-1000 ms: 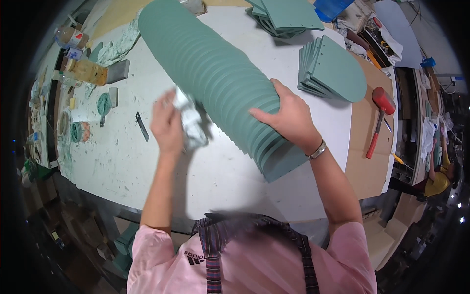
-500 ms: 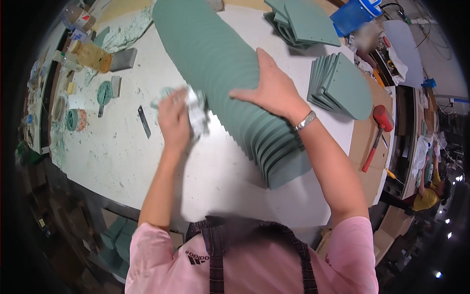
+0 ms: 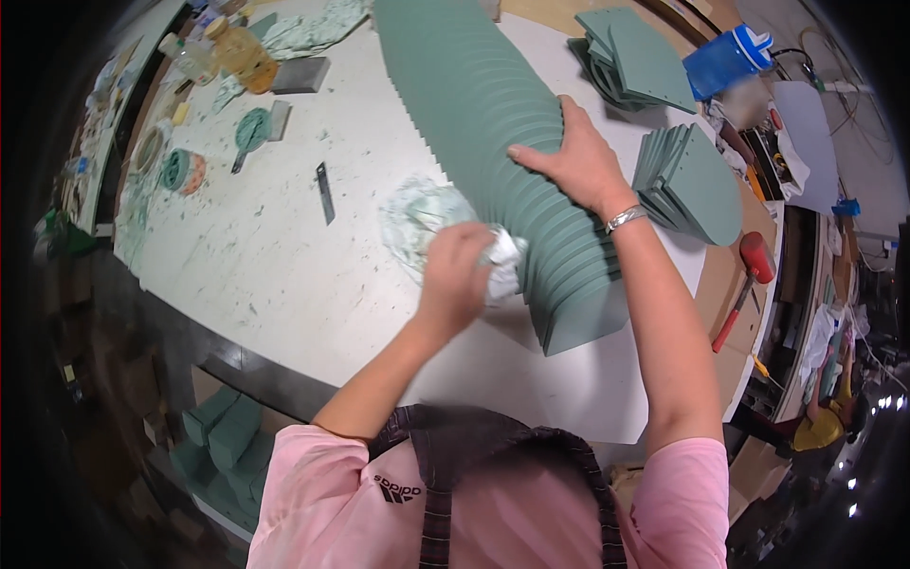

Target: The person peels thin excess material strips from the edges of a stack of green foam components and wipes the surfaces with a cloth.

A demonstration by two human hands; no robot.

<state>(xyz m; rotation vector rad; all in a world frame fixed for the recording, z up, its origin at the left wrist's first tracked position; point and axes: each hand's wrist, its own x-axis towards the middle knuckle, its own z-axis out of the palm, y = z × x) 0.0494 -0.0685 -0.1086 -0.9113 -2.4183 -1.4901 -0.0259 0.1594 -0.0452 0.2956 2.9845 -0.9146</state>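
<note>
**Cloth hand drops down the row of green panels**

Since a second ago the left hand (image 3: 458, 275) has slid with its rag down the side of the panel row, toward its near end, and the right hand (image 3: 576, 152) has shifted along the top to rest further back.

A long row of green panels (image 3: 493, 123), set on edge and packed face to face, runs across the white tabletop (image 3: 284, 275) from the far edge to just in front of the person. The left grip is closed around a crumpled white rag (image 3: 500, 258), which is pressed against the left flank of the row close to its near end. The right hand lies palm down on the crest of the row, fingers spread and curled over the panel edges, a silver bracelet (image 3: 626, 219) at the wrist.

Left of the row, a green-smeared patch (image 3: 417, 213) stains the tabletop just beside the rag, and a slim metal ruler (image 3: 325, 192) lies further left. Right of the row sit two stacks of loose green panels (image 3: 692, 180), with a red-headed mallet (image 3: 749, 275) beyond them. Far left of the row stands an amber bottle (image 3: 242, 52).
</note>
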